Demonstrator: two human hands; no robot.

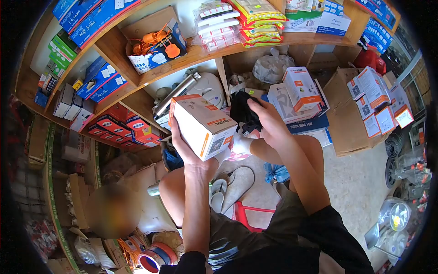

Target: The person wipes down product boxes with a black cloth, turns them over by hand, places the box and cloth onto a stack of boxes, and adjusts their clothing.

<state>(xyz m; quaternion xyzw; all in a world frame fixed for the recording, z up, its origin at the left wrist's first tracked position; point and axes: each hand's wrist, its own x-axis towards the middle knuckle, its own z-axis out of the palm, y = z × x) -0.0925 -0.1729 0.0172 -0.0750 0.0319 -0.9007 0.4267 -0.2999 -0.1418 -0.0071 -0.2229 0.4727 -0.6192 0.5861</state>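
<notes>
My left hand [191, 153] is closed on the side of a white and orange cardboard box [205, 121], which I hold tilted above my lap. The box bears printed lettering and a square code on its near end. To the right of it, my right hand [270, 119] grips a bunched black cloth [242, 109], close to the box's right end. Some of the cloth is hidden behind my fingers. Beyond my right hand, a similar small white and orange box [301, 89] lies on a larger white box [285, 101].
Wooden shelves [159, 73] curve across the front, holding boxes, orange cords and stacked yellow packets [260, 23]. At the right, a brown carton [344, 114] stands beside several small white boxes [374, 100]. Sandals [237, 182] and a red stool frame [242, 217] are below me.
</notes>
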